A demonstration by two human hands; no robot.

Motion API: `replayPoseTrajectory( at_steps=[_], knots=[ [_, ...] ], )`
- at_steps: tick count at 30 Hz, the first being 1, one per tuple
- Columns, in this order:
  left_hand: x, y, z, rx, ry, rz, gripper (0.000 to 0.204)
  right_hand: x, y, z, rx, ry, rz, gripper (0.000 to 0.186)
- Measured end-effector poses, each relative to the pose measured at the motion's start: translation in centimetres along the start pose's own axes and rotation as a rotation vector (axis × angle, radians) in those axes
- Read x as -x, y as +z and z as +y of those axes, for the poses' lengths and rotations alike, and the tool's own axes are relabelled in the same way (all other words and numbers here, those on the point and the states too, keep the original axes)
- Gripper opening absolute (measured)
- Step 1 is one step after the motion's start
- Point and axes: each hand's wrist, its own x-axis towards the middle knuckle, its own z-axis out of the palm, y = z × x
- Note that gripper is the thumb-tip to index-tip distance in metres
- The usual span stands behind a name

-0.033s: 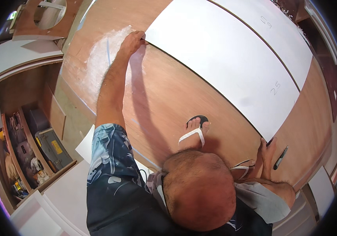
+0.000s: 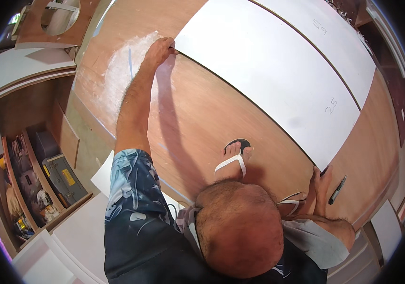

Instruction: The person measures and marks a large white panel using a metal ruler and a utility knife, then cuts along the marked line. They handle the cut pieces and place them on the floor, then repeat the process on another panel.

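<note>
A white panel (image 2: pixel 259 75) lies on a plywood surface (image 2: pixel 198 109), with a second white strip (image 2: pixel 344 47) along its far side and a dark line between them; both carry handwritten marks. My left hand (image 2: pixel 161 49) is closed on the panel's near upper-left corner, arm stretched out. At the lower-right corner my right hand (image 2: pixel 322 182) grips the same panel, partly hidden by my leg. A dark pen-like tool (image 2: pixel 337 189) lies just right of that hand. My bare knee (image 2: pixel 235 227) and my foot in a white-strapped flip-flop (image 2: pixel 233 158) are below the panel.
An open cabinet at the left holds a grey toolbox (image 2: pixel 65 177) and loose tools (image 2: pixel 27 184). Above it are white boards (image 2: pixel 27 71) and a wooden board with a round cutout (image 2: pixel 32 28). More white boards (image 2: pixel 79 236) lie at lower left; dark boards (image 2: pixel 391 90) stand along the right edge.
</note>
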Motion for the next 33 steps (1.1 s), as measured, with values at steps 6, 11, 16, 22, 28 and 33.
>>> replayPoseTrajectory(
  at_steps=[6, 11, 16, 22, 28, 33],
  knots=[
    [-1.3, 0.0, -1.0, 0.021, 0.007, -0.011, 0.028, -1.4, 1.3, 2.5, -0.386, -0.147, -0.001, 0.046],
    [-1.5, 0.9, -1.7, 0.16, 0.077, -0.003, 0.034, -3.4, 1.0, 3.9, -0.398, -0.16, 0.004, 0.053],
    [-3.1, 1.3, -2.2, -0.016, 0.079, -0.094, 0.029, -2.6, -2.1, 4.2, -0.36, -0.016, -0.092, 0.057],
    [-3.1, 0.8, -2.5, -0.134, 0.252, -0.237, 0.037, -2.4, -1.9, 7.7, -0.401, -0.011, -0.184, 0.055],
    [3.7, 3.6, 3.7, -0.351, -0.431, -0.03, 0.032, -2.1, -6.1, 21.9, -0.387, 0.179, 0.312, 0.04],
    [3.1, 1.3, 7.7, -0.449, -0.29, -0.243, 0.043, 10.1, -8.5, 41.6, -0.033, 0.818, 0.624, 0.028]
  ],
)
